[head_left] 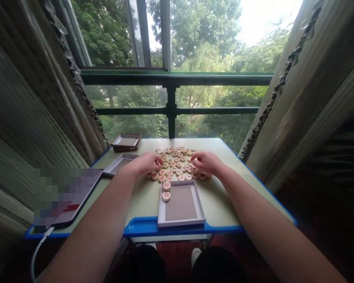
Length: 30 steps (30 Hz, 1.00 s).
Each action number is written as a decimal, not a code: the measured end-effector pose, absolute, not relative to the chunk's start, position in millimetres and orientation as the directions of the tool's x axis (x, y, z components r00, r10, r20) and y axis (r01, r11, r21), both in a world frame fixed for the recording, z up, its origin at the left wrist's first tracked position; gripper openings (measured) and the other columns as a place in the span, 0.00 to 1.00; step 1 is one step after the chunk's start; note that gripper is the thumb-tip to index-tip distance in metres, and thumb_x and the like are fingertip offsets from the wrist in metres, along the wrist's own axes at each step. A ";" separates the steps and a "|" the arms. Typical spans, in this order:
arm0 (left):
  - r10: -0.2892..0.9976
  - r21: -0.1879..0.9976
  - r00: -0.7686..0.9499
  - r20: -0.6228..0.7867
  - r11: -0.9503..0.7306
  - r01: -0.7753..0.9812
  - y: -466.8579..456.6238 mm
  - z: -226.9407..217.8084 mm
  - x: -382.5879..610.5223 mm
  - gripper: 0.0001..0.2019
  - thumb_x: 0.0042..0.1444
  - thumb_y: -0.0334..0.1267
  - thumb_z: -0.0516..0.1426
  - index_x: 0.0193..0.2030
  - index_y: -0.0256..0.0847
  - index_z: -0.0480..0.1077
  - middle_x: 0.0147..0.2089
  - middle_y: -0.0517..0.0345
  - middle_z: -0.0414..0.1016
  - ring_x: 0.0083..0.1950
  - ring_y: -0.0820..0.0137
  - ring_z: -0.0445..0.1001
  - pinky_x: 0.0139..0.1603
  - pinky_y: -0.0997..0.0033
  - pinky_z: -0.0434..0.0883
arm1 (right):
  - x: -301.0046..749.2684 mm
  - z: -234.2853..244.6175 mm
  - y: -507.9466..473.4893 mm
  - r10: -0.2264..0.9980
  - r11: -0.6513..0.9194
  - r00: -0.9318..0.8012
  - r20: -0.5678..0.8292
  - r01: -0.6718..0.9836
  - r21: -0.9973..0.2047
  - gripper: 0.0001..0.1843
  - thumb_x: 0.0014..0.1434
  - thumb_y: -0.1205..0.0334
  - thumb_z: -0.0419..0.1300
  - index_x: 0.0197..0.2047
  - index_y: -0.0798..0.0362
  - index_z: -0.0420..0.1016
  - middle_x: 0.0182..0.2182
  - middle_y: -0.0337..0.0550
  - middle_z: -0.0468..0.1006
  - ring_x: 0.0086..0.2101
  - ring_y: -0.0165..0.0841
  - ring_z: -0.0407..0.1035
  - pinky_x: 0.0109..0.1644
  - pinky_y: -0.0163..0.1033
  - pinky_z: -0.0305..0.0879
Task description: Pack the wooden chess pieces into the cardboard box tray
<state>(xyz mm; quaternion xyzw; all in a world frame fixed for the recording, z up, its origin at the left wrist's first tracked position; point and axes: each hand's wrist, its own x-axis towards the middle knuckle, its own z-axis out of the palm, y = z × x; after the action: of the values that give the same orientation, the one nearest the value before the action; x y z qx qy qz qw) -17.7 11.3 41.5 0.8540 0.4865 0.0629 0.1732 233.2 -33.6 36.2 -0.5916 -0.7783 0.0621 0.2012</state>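
Several round wooden chess pieces (177,163) with red and dark characters lie spread on a pale green table (224,200). My left hand (147,163) rests at the left side of the pile, fingers curled over pieces. My right hand (205,162) rests at the right side, fingers curled down onto pieces as well. What each hand grips, if anything, is hidden under the fingers. A shallow white-rimmed tray (181,204) lies near the front edge, with two pieces (166,190) in its top left corner.
A second tray (118,164) lies left of the pile and a brown box lid (126,141) sits at the far left corner. A tablet (76,196) with a cable lies at the left. Curtains flank a window with a green railing behind.
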 end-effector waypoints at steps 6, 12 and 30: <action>0.814 0.412 0.577 -0.070 -0.503 0.759 3.9 43.4 -9.9 0.17 0.42 0.47 0.58 0.35 0.40 0.76 0.37 0.54 0.77 0.36 0.67 0.72 0.31 0.76 0.65 | 234.5 41.2 -38.3 0.933 0.340 -0.355 0.060 0.814 -0.471 0.13 0.47 0.61 0.57 0.35 0.52 0.79 0.25 0.38 0.72 0.27 0.27 0.62 0.29 0.30 0.55; 0.818 0.474 0.570 -0.075 -0.473 0.742 1.2 40.3 -8.2 0.16 0.41 0.48 0.58 0.33 0.40 0.75 0.34 0.56 0.76 0.31 0.70 0.72 0.30 0.75 0.66 | 240.7 40.3 -31.8 0.979 0.152 -0.112 0.168 0.958 -0.243 0.15 0.51 0.63 0.54 0.39 0.50 0.79 0.31 0.43 0.76 0.33 0.33 0.66 0.35 0.34 0.57; 0.749 0.226 0.595 0.293 -0.658 0.718 10.1 23.1 11.4 0.22 0.54 0.50 0.49 0.47 0.39 0.72 0.52 0.48 0.69 0.54 0.60 0.64 0.56 0.63 0.62 | 288.7 59.6 -44.4 0.958 -0.134 0.067 -0.279 0.964 -0.229 0.42 0.38 0.65 0.65 0.59 0.49 0.60 0.51 0.50 0.66 0.42 0.40 0.68 0.36 0.36 0.64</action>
<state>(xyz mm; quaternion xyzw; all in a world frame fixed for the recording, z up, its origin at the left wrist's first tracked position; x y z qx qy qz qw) 11.4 10.1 23.1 0.8919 0.4111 0.1834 0.0422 288.7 -44.4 59.6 -0.7302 -0.6581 0.1834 -0.0088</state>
